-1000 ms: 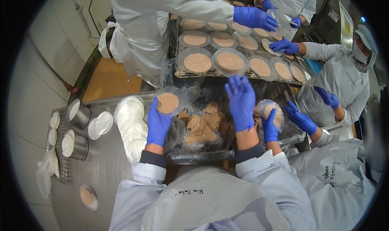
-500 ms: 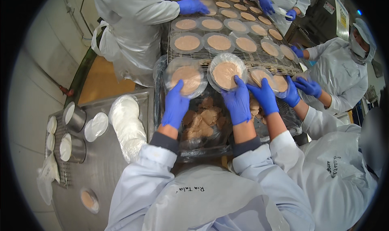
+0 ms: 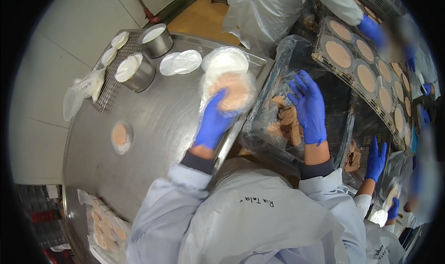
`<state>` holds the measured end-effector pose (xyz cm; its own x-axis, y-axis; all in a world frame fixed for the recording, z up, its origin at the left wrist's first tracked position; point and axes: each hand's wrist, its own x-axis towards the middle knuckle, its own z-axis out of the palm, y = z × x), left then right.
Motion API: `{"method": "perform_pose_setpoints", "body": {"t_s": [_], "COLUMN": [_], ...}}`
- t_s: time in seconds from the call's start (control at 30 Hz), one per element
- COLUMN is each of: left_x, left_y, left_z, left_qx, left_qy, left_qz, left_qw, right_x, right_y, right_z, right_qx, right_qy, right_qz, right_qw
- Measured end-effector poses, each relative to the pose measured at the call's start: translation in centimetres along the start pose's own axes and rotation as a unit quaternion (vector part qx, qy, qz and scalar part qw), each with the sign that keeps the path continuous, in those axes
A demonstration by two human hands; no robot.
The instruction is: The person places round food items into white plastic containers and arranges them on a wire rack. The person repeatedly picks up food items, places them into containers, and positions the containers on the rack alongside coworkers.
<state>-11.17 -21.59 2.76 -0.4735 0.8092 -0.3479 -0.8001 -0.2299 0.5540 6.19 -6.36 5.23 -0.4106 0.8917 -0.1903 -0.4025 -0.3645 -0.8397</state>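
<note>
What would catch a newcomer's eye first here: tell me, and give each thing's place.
Probably the blue-gloved left hand, holding a blurred pink disc over the metal table, and the right hand, open above the plastic-lined bin of broken pieces. Next would likely come the wire rack at upper right, bearing rows of similar discs, then two metal cups toward the upper left.

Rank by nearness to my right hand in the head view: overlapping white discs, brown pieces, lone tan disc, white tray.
From your right hand:
1. Brown pieces, just lower left.
2. Overlapping white discs, upper left.
3. Lone tan disc, farther left.
4. White tray, far lower left.
</note>
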Motion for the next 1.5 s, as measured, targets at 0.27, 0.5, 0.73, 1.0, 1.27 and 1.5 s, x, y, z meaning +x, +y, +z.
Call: {"method": "perform_pose_setpoints", "body": {"t_s": [0.27, 0.5, 0.73, 1.0, 1.27, 1.5], "left_x": [-2.7, 8.3, 11.4, 6.1, 9.1, 7.9], "left_y": [3.8, -8.1, -16.3, -11.3, -9.6, -9.1], "left_z": [-14.5, 12.3, 13.0, 13.2, 7.1, 17.0], "left_qx": [0.618, -0.030, 0.195, -0.036, -0.048, 0.002], "left_qy": [0.211, -0.125, -0.336, -0.223, -0.165, -0.239], "left_qz": [0.283, -0.081, -0.085, -0.219, -0.187, -0.152], "left_qw": [0.703, 0.988, 0.917, 0.949, 0.967, 0.959], "right_x": [1.4, 0.7, -1.0, 2.5, -0.8, -1.1], "right_y": [-6.2, -6.8, -7.6, -14.7, -7.1, -8.9], "right_z": [-5.4, -5.7, -10.1, -8.9, -6.4, -9.8], "right_qx": [0.333, 0.386, 0.343, 0.260, 0.280, 0.239], "right_qy": [0.147, 0.094, 0.218, 0.170, 0.067, 0.066], "right_qz": [-0.111, -0.097, -0.123, -0.196, -0.032, -0.137], "right_qw": [0.925, 0.913, 0.905, 0.930, 0.957, 0.959]}}
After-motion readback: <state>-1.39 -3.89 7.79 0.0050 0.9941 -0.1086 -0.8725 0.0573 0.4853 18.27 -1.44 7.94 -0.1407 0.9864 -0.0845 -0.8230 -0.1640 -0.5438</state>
